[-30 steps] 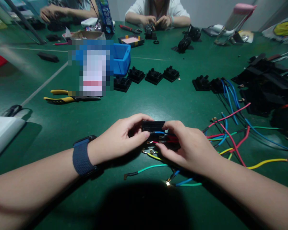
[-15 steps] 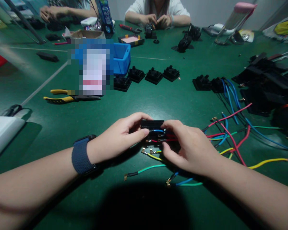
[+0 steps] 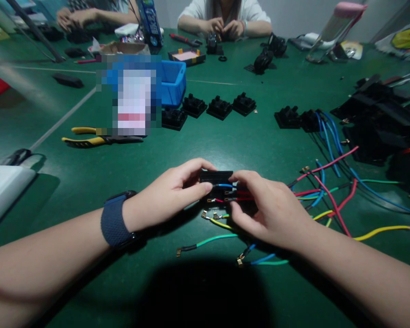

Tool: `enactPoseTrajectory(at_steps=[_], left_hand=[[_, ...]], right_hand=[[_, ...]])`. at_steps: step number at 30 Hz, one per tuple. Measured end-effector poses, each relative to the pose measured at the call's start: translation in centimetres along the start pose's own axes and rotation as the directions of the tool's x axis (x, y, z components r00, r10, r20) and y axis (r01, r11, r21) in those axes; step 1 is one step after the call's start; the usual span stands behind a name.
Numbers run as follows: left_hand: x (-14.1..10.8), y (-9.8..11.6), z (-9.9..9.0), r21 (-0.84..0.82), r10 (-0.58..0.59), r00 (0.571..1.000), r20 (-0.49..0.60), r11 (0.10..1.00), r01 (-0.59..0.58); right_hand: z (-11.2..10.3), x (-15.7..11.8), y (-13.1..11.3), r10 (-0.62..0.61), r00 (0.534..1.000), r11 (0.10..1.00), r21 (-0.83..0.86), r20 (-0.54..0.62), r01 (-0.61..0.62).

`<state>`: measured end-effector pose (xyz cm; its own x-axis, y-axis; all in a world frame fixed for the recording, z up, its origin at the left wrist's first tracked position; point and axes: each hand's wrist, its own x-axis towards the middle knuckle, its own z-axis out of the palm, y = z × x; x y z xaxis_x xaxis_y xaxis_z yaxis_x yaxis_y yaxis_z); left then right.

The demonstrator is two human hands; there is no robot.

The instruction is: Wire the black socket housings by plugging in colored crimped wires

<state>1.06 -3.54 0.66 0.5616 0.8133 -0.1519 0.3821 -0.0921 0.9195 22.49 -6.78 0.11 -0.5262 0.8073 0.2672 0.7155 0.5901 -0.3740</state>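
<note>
A small black plastic socket point(image 3: 217, 176) is held between my two hands, low over the green table. My left hand point(image 3: 177, 189) grips its left side, thumb lying across the front at the end of a blue wire point(image 3: 224, 186). On the right side my right hand point(image 3: 266, 205) curls round the socket, index finger at the upper corner and thumb lower down. Red wires point(image 3: 242, 196) with metal terminals pass beneath its fingers. Near my right thumb lie yellow wires point(image 3: 220, 223) with brass-coloured terminals. A green wire point(image 3: 215, 239) lies closer to me.
Loose coloured wires point(image 3: 338, 214) spread to the right, below a heap of black parts point(image 3: 379, 118). Several black sockets point(image 3: 219, 108) stand ahead, beside a blue bin point(image 3: 172, 84). Yellow-handled pliers point(image 3: 89, 139) and a white device point(image 3: 7, 191) are left. Two people sit opposite.
Both hands stay almost in place on the socket. My left hand and wrist have shifted very slightly up and left; everything else looks the same.
</note>
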Motion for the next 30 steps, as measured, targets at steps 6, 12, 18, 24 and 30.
enactPoseTrajectory(at_steps=[6, 12, 18, 24, 30], left_hand=[[0.01, 0.04, 0.05, 0.05, 0.002, 1.0, -0.016, 0.999, -0.002], [0.07, -0.04, 0.1, 0.071, 0.001, 1.0, -0.023, 0.997, 0.001], [0.12, -0.09, 0.0, 0.066, 0.003, 1.0, -0.023, 0.998, -0.002], [-0.03, -0.11, -0.12, 0.037, 0.02, 1.0, -0.01, 0.999, -0.02], [0.07, 0.06, -0.09, 0.035, 0.038, 0.999, -0.003, 0.999, -0.038]], right_hand=[[-0.07, 0.12, -0.03, -0.001, 1.0, 1.0, -0.002, 0.016, 0.001], [-0.02, 0.13, 0.02, -0.009, 1.0, 1.0, -0.008, 0.013, 0.009], [-0.03, 0.14, 0.07, -0.012, 1.0, 1.0, -0.014, 0.011, 0.013], [0.0, 0.18, 0.07, -0.013, 1.0, 1.0, -0.001, 0.018, 0.013], [-0.06, 0.11, 0.0, -0.011, 1.0, 1.0, -0.008, 0.02, 0.012]])
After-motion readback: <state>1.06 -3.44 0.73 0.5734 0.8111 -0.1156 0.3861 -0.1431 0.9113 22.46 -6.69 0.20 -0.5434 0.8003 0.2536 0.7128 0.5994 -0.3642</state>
